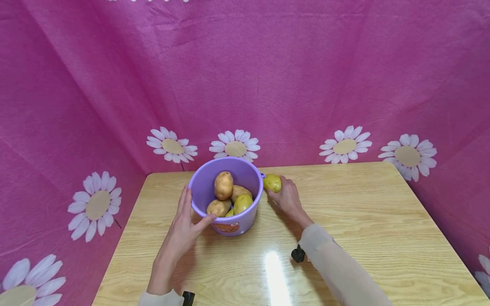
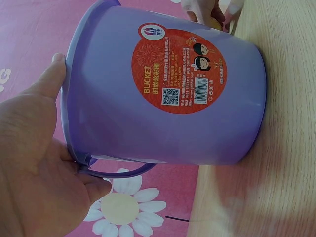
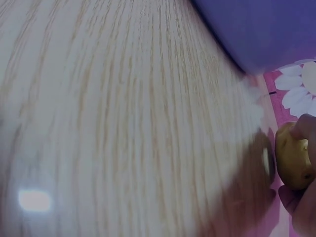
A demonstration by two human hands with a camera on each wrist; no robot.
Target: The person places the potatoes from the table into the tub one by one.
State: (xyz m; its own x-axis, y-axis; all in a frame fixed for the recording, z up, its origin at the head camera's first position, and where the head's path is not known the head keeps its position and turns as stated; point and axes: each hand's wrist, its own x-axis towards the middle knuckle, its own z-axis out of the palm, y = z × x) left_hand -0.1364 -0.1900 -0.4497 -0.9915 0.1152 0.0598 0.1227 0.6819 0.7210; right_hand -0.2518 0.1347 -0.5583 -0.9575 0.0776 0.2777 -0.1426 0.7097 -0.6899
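A purple bucket (image 1: 249, 219) stands upright on the table with several potatoes inside; one tan potato (image 1: 223, 185) lies on top, and a yellow-green potato (image 1: 243, 204) is near the front wall. At the bucket's left side, my left hand (image 1: 183, 229) touches the rim, its fingers extended and spread from the thumb. The bucket's round red label (image 2: 180, 69) shows in the left wrist view. To the right of the bucket, my right hand (image 1: 288, 197) grips a yellow-green potato (image 1: 272, 183) between thumb and fingers. Whether that potato touches the table cannot be told.
The light wooden table (image 1: 363, 229) reaches back to a pink cloth (image 1: 260, 85) with white daisies. Cloth also hangs along both sides. The bucket's purple handle (image 2: 123, 173) hangs down its side. A bright reflection lies on the tabletop in front.
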